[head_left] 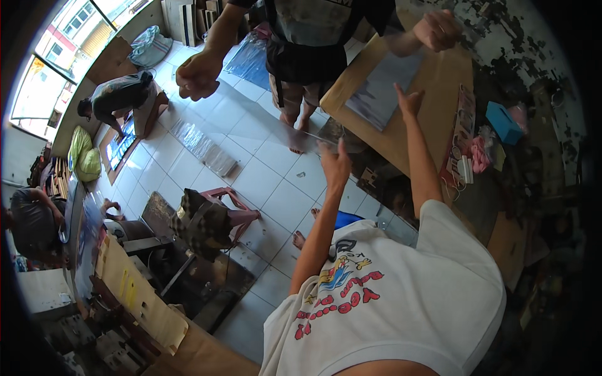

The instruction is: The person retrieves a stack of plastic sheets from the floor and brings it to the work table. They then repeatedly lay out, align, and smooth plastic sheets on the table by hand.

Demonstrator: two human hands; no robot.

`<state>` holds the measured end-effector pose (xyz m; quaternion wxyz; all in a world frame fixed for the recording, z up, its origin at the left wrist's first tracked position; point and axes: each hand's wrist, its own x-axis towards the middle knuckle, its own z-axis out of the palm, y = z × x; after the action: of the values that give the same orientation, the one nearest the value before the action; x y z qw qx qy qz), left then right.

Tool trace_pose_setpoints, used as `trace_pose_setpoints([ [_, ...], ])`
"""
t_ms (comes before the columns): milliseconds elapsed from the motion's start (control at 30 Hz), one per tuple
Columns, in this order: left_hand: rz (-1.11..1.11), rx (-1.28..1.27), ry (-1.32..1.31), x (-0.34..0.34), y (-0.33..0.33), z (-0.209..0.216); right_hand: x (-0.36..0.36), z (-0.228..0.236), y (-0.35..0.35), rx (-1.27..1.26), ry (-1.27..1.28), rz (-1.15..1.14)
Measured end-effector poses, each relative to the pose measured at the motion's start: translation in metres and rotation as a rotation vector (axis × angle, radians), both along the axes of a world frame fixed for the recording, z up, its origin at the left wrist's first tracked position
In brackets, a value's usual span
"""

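Observation:
My left hand [337,164] is raised in the middle, its fingertips closed at the edge of a clear plastic sheet [254,122]. The see-through sheet stretches away to the far left, toward a co-worker's closed hand [198,75]; its full outline is hard to make out. My right hand [409,101] is up above the wooden table [439,119], thumb and fingers apart, with nothing visible in it. Near it, a pale greyish sheet or panel [384,94] lies on the table. The co-worker's other hand [438,30] is closed and slightly blurred at the upper right.
The co-worker stands facing me in a dark apron [306,59]. On the tiled floor are a plastic-wrapped stack [207,149] and a pink stool [238,216]. Two people work at the left. A blue box [503,122] and pink cloth [480,153] lie at right.

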<state>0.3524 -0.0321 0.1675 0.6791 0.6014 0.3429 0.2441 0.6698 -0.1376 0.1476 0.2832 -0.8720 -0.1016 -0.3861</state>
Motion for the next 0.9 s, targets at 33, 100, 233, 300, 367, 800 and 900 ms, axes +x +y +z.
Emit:
trace_pose_setpoints([
  [33,-0.006,-0.152,0.111,-0.003,0.002,-0.012,0.003,0.003,-0.001,-0.003,0.007,0.007],
  [100,0.053,-0.049,0.041,-0.015,0.014,-0.053,-0.015,0.045,0.017,0.484,0.853,0.76],
  [233,0.097,-0.232,-0.042,-0.031,0.004,-0.068,-0.021,0.063,0.005,0.495,0.699,0.715],
  [300,0.084,-0.247,-0.028,-0.036,-0.006,-0.072,-0.026,0.067,0.005,0.511,0.702,0.686],
  [367,0.095,-0.24,-0.03,-0.042,-0.014,-0.078,-0.034,0.073,0.007,0.527,0.705,0.658],
  [800,-0.057,-0.142,0.069,-0.057,-0.02,-0.073,-0.046,0.081,0.022,0.55,0.609,0.746],
  [900,-0.128,-0.08,0.134,-0.06,-0.019,-0.068,-0.044,0.072,0.021,0.554,0.596,0.752],
])
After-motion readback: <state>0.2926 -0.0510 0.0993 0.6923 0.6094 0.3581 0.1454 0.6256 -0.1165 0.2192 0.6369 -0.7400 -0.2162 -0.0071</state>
